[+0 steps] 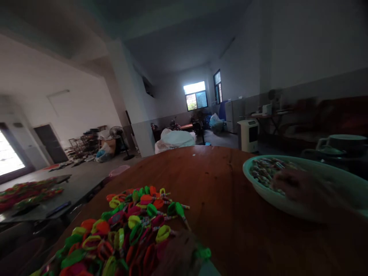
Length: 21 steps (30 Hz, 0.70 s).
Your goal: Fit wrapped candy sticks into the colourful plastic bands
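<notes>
Many small neon loops on patterned sticks (135, 222) lie heaped on the left of a round wooden table (212, 191). At the heap's right edge is my left hand (181, 253), dark and blurred, with a bright green piece (203, 253) at its right side; its fingers are too smeared to read. My right hand (290, 184) reaches into a pale green basin (267, 189) at the table's right, over a pile of small patterned pieces (260, 172). Motion blur hides its fingers and anything between them.
A white cloth-like bundle (175, 138) stands beyond the table's far edge. Behind the basin are a white air cooler (248, 136) and a lidded container (346, 143). On the left, a low table (69, 195) bears more neon pieces; a standing fan (122, 140) is farther back.
</notes>
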Tool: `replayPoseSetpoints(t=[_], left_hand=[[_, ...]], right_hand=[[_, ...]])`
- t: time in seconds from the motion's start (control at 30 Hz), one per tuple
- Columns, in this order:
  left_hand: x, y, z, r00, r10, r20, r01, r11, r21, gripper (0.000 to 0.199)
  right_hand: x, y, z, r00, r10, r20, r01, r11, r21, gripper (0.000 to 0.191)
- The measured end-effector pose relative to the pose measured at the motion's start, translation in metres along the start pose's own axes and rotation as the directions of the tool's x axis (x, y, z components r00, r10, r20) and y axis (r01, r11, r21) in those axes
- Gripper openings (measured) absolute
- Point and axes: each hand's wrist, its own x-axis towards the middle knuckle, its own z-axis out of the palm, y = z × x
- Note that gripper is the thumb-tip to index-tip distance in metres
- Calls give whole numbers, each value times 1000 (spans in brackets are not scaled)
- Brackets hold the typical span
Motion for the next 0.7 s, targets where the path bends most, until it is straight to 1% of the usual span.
replayPoseSetpoints(t=[0.07, 0.1, 0.13, 0.17, 0.23, 0.27, 0.3, 0.33, 0.37, 0.4, 0.47, 0.5, 0.6, 0.7], left_hand=[[-16, -13, -7, 998, -18, -55, 20, 999, 28, 23], [-23, -19, -8, 996, -33, -81, 36, 999, 31, 23], [-30, -26, -8, 993, -50, -103, 54, 998, 30, 23], [-35, -33, -7, 990, -73, -121, 76, 997, 21, 23], [-43, -48, -2, 980, -127, -150, 127, 992, -14, 21], [-44, -55, 1, 974, -158, -164, 155, 987, -36, 20], [-45, -63, 4, 967, -172, -188, 165, 985, -53, 19], [-44, -71, 7, 962, -149, -227, 146, 989, -32, 17], [-43, -77, 10, 959, -133, -249, 138, 990, 1, 15], [-43, -82, 12, 955, -141, -260, 153, 988, 27, 11], [-43, -87, 13, 957, -128, -260, 145, 988, 44, 4], [-44, -87, 12, 960, -115, -256, 130, 991, 42, 2], [-52, -84, 8, 970, -56, -237, 62, 998, 18, 4], [-57, -82, 6, 980, -23, -197, 21, 1000, -12, 7]], right_hand=[[-34, -37, 13, 994, 44, 95, -46, 999, 18, 16], [-52, -57, 23, 989, 32, 142, -41, 997, 60, 14], [-70, -77, 33, 978, -15, 207, -11, 992, 123, 12], [-86, -98, 44, 970, -23, 242, -19, 985, 169, 13], [-112, -135, 65, 944, -27, 329, -46, 977, 210, 19], [-123, -151, 76, 941, -19, 338, -63, 971, 230, 20], [-131, -163, 87, 951, -9, 308, -74, 964, 256, 19], [-138, -173, 98, 942, -4, 336, -94, 956, 276, 19], [-144, -180, 108, 929, -23, 369, -106, 939, 327, 21], [-149, -185, 117, 923, -14, 386, -135, 925, 356, 21], [-159, -187, 130, 906, -2, 424, -159, 926, 343, 23], [-163, -187, 133, 899, 0, 437, -148, 941, 305, 24], [-173, -182, 135, 872, -54, 486, -27, 987, 158, 27], [-177, -180, 134, 845, -136, 518, 130, 990, 48, 26]])
